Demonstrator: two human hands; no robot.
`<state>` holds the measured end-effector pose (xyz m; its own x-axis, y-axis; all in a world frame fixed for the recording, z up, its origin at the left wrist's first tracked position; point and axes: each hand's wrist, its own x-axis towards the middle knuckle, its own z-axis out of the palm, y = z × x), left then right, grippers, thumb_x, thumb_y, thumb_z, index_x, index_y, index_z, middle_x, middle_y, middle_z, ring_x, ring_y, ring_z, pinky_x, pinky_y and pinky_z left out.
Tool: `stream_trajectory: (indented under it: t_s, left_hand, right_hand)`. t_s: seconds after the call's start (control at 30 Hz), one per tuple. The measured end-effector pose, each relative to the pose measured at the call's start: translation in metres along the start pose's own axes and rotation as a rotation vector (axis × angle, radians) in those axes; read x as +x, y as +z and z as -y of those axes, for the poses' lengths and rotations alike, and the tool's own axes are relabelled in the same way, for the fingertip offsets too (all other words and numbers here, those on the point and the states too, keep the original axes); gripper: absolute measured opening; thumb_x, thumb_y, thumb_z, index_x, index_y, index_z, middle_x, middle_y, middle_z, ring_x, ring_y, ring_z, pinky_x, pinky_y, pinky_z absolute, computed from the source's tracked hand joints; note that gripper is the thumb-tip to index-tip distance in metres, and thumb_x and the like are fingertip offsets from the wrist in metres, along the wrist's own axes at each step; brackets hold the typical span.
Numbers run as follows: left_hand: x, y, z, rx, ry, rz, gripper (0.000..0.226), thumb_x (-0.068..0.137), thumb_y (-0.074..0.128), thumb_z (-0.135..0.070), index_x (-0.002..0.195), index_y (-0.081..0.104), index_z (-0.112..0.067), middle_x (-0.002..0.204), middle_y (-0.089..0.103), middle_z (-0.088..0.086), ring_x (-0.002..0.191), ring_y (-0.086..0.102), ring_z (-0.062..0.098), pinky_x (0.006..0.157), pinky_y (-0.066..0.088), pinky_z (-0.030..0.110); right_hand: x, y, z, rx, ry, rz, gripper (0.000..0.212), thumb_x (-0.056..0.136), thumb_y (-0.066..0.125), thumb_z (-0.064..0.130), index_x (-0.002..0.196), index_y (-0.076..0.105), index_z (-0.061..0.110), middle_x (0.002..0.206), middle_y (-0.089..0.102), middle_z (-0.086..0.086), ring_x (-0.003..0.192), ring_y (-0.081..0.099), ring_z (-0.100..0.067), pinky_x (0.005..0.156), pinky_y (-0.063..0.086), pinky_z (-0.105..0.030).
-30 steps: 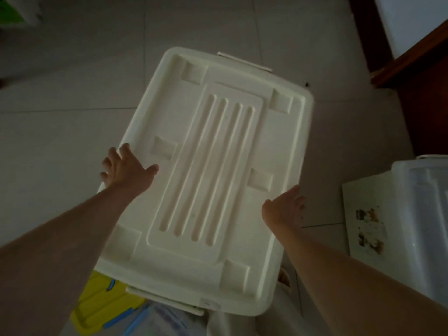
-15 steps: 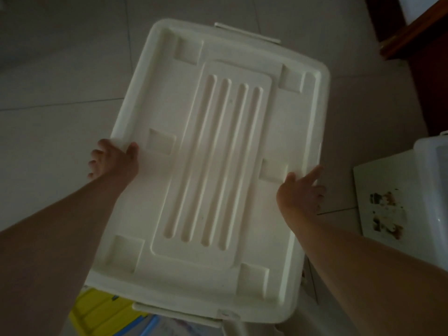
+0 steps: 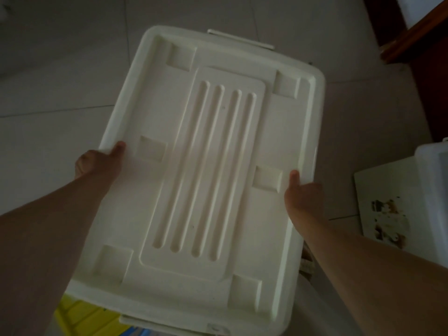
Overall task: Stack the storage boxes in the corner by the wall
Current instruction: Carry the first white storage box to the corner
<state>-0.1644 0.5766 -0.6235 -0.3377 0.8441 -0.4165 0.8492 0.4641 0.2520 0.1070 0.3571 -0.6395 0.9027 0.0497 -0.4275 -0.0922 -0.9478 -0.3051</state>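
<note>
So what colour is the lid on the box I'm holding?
Cream white, with four long grooves down the middle of the lid; the head view shows it.

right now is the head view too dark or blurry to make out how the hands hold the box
Head view: dim and underexposed, soft all over, with wide-angle bending at the edges. The cream storage box lid is the brightest surface, without glare. Both thumbs show on the lid's rim, left hand and right hand; the fingers go under the edge, out of sight.

Dim rm; pale tile floor (image 3: 60, 141), dark wood furn. (image 3: 426, 49) top-rt.
</note>
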Motion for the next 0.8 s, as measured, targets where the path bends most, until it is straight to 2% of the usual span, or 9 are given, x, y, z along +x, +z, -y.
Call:
stream_trajectory:
  t_s: [0.27,0.43,0.53,0.63,0.8]
  left_hand:
    - [-0.019,-0.002,0.006,-0.087,-0.007,0.033,0.078,0.085,0.056,-0.055,0.122,0.056,0.013,0.125,0.059,0.032,0.118,0.056,0.042,0.097,0.044,0.045]
    - [-0.045,-0.007,0.005,-0.081,-0.045,0.004,0.080,0.085,0.055,-0.055,0.123,0.053,0.016,0.129,0.054,0.034,0.122,0.052,0.044,0.101,0.041,0.045]
    - [-0.062,-0.021,-0.006,-0.090,-0.058,0.004,0.080,0.085,0.055,-0.054,0.124,0.052,0.016,0.130,0.053,0.034,0.123,0.051,0.044,0.102,0.041,0.044]
    - [-0.077,-0.037,-0.023,-0.094,-0.061,-0.012,0.082,0.084,0.056,-0.056,0.123,0.053,0.017,0.128,0.054,0.035,0.121,0.053,0.044,0.100,0.042,0.044]
    - [-0.105,-0.068,-0.058,-0.108,-0.051,-0.015,0.083,0.083,0.056,-0.058,0.123,0.054,0.015,0.128,0.055,0.033,0.120,0.054,0.044,0.100,0.043,0.045]
  right_hand:
    - [0.009,-0.015,0.006,0.053,-0.077,-0.002,0.072,0.092,0.045,0.051,0.131,0.040,-0.010,0.134,0.050,-0.028,0.124,0.049,-0.043,0.100,0.040,-0.044]
    - [0.017,-0.032,0.014,0.100,-0.129,-0.016,0.075,0.092,0.047,0.051,0.135,0.035,-0.009,0.140,0.045,-0.027,0.129,0.044,-0.042,0.105,0.036,-0.043]
    - [0.019,-0.060,0.026,0.116,-0.165,0.003,0.071,0.093,0.048,0.048,0.134,0.037,-0.010,0.140,0.045,-0.025,0.130,0.043,-0.038,0.104,0.032,-0.037]
    - [0.018,-0.094,0.037,0.053,-0.211,0.032,0.070,0.095,0.042,0.048,0.135,0.036,-0.010,0.142,0.043,-0.024,0.132,0.041,-0.034,0.102,0.021,-0.030]
    - [0.026,-0.143,0.052,0.029,-0.218,0.024,0.071,0.094,0.041,0.052,0.130,0.042,-0.009,0.136,0.050,-0.025,0.126,0.048,-0.037,0.101,0.038,-0.038]
